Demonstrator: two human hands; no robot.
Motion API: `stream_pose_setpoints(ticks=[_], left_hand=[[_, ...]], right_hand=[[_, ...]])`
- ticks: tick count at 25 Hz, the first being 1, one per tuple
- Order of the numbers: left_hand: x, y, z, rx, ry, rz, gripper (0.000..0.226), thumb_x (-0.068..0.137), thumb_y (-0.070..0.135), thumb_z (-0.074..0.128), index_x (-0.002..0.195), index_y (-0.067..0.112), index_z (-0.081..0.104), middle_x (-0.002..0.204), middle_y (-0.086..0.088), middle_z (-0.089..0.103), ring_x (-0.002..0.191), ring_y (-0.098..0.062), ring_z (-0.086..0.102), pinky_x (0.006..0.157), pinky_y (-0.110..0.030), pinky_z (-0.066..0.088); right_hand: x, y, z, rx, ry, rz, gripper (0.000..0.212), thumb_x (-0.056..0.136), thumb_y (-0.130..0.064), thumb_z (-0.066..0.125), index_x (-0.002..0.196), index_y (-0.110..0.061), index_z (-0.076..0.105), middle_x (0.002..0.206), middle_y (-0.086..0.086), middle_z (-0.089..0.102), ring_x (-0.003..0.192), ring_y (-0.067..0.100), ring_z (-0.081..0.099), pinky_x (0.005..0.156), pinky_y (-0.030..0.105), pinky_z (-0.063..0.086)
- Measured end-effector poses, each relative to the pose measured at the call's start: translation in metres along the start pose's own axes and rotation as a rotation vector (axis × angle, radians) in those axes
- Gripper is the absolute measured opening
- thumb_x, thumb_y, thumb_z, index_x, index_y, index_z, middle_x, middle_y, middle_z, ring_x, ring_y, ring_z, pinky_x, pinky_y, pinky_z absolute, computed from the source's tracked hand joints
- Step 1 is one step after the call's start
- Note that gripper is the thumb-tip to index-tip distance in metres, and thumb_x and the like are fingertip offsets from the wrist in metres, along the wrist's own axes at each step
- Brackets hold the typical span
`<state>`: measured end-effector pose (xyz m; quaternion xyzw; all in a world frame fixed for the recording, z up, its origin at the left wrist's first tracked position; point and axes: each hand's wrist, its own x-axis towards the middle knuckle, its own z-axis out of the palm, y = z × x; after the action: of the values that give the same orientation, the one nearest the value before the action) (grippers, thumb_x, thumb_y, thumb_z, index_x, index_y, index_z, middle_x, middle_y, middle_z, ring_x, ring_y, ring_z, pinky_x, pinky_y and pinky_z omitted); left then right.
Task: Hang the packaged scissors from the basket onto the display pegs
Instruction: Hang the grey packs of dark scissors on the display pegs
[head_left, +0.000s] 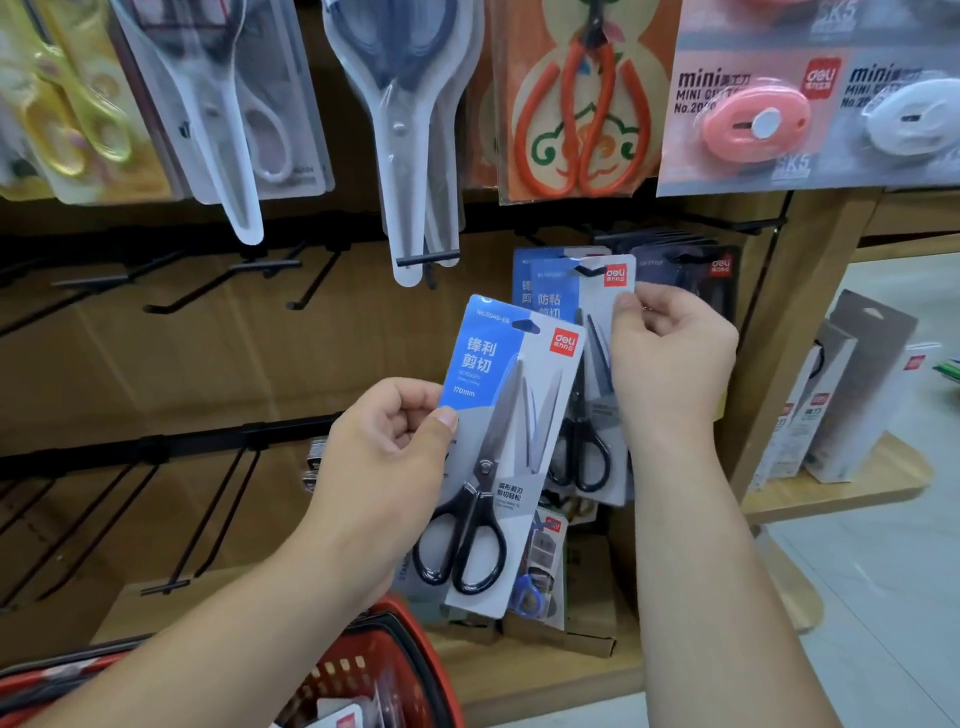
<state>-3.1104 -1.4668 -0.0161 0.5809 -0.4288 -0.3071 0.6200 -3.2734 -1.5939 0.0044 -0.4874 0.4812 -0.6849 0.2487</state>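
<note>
— Down at the bottom edge, nearest us, sits one red basket (358, 670). What lies in it is too cut off to count.

— And the hands?

— Two. Just above the basket, the left hand (384, 467) pinches a scissors pack (514, 415) by its left edge, thumb on the front and fingers curled behind. The pack is tilted and in the air, on no peg.

— What does the card say?

— A red "deli" badge at the top right, and "170mm" on the blue panel under large Chinese characters. One pair inside, with black handles and the blades pointing up.

— The other hand?

— A little farther in, the right hand (670, 358) pinches a second pack (597, 332) at its right edge, near the top. It has the same "deli" badge and likewise holds one black-handled pair. Its hang hole sits at the tip of a black peg (586, 270), middle row, right side.

— Anything behind?

— At least one more blue pack (522, 283), showing edges only. A darker stack (696, 270) hangs beside it, also marked "deli"; I cannot count those.

— And up top?

— One pair of orange-handled scissors (576, 114) on a patterned card. Then two cutters: a pink mini cutter (753, 118) and a white mini cutter (914, 118), with cards reading "mini" and "SK5".
</note>
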Motion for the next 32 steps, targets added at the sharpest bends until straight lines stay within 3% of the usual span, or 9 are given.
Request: stream_pose_setpoints(ticks=[5, 9, 12, 16, 21, 24, 28, 30, 32], left_hand=[[0.009, 0.003, 0.007, 0.011, -0.03, 0.001, 0.01, 0.102, 0.018, 0.068, 0.102, 0.022, 0.077, 0.098, -0.001, 0.081, 0.097, -0.025, 0.077, 0.09, -0.04, 0.063], [0.022, 0.008, 0.028, 0.012, -0.098, 0.034, 0.008, 0.101, 0.017, 0.069, 0.102, 0.02, 0.077, 0.095, 0.0, 0.081, 0.076, -0.008, 0.072, 0.065, -0.02, 0.056], [0.034, 0.008, 0.042, 0.033, -0.097, 0.034, 0.007, 0.101, 0.017, 0.071, 0.1, 0.022, 0.076, 0.092, 0.002, 0.08, 0.07, -0.002, 0.069, 0.058, -0.015, 0.052], [0.04, -0.001, 0.052, 0.047, -0.111, 0.015, 0.006, 0.1, 0.015, 0.071, 0.101, 0.019, 0.076, 0.093, -0.004, 0.079, 0.073, -0.005, 0.07, 0.061, -0.017, 0.054], [0.035, -0.01, 0.057, 0.061, -0.143, 0.061, 0.008, 0.102, 0.017, 0.068, 0.1, 0.02, 0.075, 0.096, -0.001, 0.079, 0.082, -0.01, 0.07, 0.072, -0.03, 0.063], [0.039, -0.004, 0.059, 0.081, -0.183, 0.059, 0.011, 0.106, 0.022, 0.062, 0.104, 0.019, 0.073, 0.098, -0.001, 0.079, 0.081, -0.01, 0.071, 0.072, -0.025, 0.062], [0.05, 0.007, 0.069, 0.114, -0.166, 0.083, 0.01, 0.105, 0.023, 0.063, 0.103, 0.019, 0.073, 0.099, -0.005, 0.079, 0.088, -0.02, 0.075, 0.083, -0.042, 0.066], [0.051, 0.007, 0.073, 0.142, -0.165, 0.082, 0.009, 0.104, 0.023, 0.065, 0.101, 0.019, 0.072, 0.098, -0.007, 0.078, 0.088, -0.026, 0.075, 0.083, -0.048, 0.065], [0.047, 0.003, 0.076, 0.158, -0.175, 0.077, 0.01, 0.104, 0.023, 0.064, 0.099, 0.018, 0.071, 0.097, -0.008, 0.078, 0.089, -0.028, 0.075, 0.081, -0.049, 0.065]], right_hand=[[0.004, -0.006, -0.011, -0.114, 0.051, -0.062, 0.012, 0.095, -0.034, 0.075, 0.098, -0.023, 0.078, 0.083, -0.015, 0.07, 0.083, 0.005, 0.069, 0.077, 0.03, 0.06], [0.01, -0.011, -0.022, 0.01, -0.137, -0.017, 0.022, 0.094, -0.039, 0.074, 0.082, -0.022, 0.078, 0.076, -0.002, 0.077, 0.078, 0.022, 0.076, 0.075, 0.053, 0.063], [0.009, -0.009, -0.03, 0.04, -0.213, 0.022, 0.015, 0.095, -0.03, 0.076, 0.081, -0.025, 0.076, 0.075, 0.002, 0.078, 0.077, 0.031, 0.076, 0.071, 0.059, 0.063], [0.007, -0.004, -0.034, 0.035, -0.215, -0.011, 0.016, 0.095, -0.02, 0.076, 0.089, -0.034, 0.074, 0.08, 0.0, 0.077, 0.079, 0.014, 0.074, 0.078, 0.054, 0.063], [0.005, -0.009, -0.035, 0.098, -0.155, -0.057, 0.021, 0.096, -0.016, 0.075, 0.088, -0.035, 0.075, 0.082, -0.004, 0.077, 0.081, 0.015, 0.075, 0.076, 0.049, 0.064], [0.006, -0.009, -0.031, 0.114, -0.122, -0.062, 0.011, 0.096, -0.02, 0.075, 0.096, -0.031, 0.078, 0.083, 0.0, 0.077, 0.083, 0.02, 0.074, 0.079, 0.049, 0.064], [0.011, -0.007, -0.03, 0.036, -0.065, -0.072, 0.016, 0.097, -0.027, 0.075, 0.112, -0.024, 0.079, 0.083, -0.006, 0.076, 0.08, 0.009, 0.073, 0.08, 0.038, 0.063], [0.011, -0.007, -0.032, -0.019, -0.03, -0.091, 0.018, 0.097, -0.029, 0.074, 0.113, -0.023, 0.078, 0.083, -0.012, 0.074, 0.079, 0.003, 0.071, 0.077, 0.031, 0.061], [0.01, -0.006, -0.033, -0.057, -0.024, -0.105, 0.018, 0.097, -0.03, 0.073, 0.113, -0.024, 0.078, 0.083, -0.015, 0.073, 0.079, 0.003, 0.07, 0.077, 0.032, 0.061]])
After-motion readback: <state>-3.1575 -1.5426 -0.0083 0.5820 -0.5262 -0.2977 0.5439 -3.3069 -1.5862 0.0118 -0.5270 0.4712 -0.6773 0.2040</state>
